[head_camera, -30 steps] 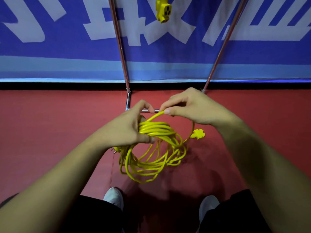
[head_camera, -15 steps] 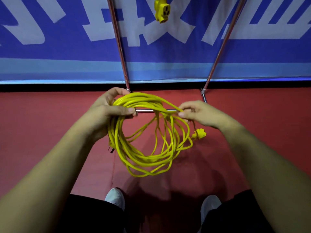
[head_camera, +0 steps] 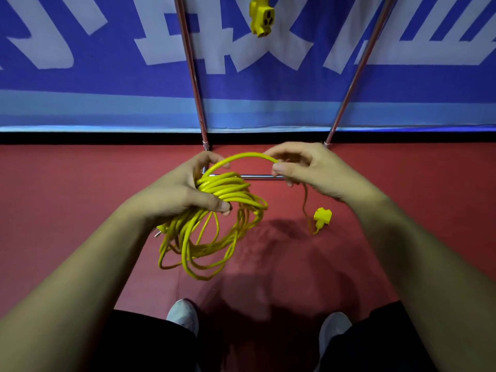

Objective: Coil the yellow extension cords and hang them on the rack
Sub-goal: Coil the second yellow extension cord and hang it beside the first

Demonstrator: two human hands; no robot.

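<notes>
My left hand (head_camera: 182, 191) grips the top of a coiled yellow extension cord (head_camera: 204, 245), whose loops hang below it over the red floor. My right hand (head_camera: 308, 170) pinches the loose strand of the same cord, which arches from the coil to my fingers. Below my right hand the cord's tail drops to a yellow socket end (head_camera: 322, 217) dangling near the floor. The metal plug prongs (head_camera: 157, 232) peek out under my left wrist. Beyond my hands stand the chrome rack's legs (head_camera: 192, 76). Another cord's yellow socket (head_camera: 261, 18) hangs from the rack at the top.
A blue banner with white lettering (head_camera: 80, 49) covers the wall behind the rack. The rack's low crossbar (head_camera: 257, 177) runs just beyond my hands, with its right leg (head_camera: 357, 68) slanting up. My two shoes (head_camera: 182, 314) stand on the red floor (head_camera: 67, 197).
My left hand has dropped lower with the coil and the loops have bunched together. My right hand rose and moved inward, bringing a fresh arch of cord toward the coil.
</notes>
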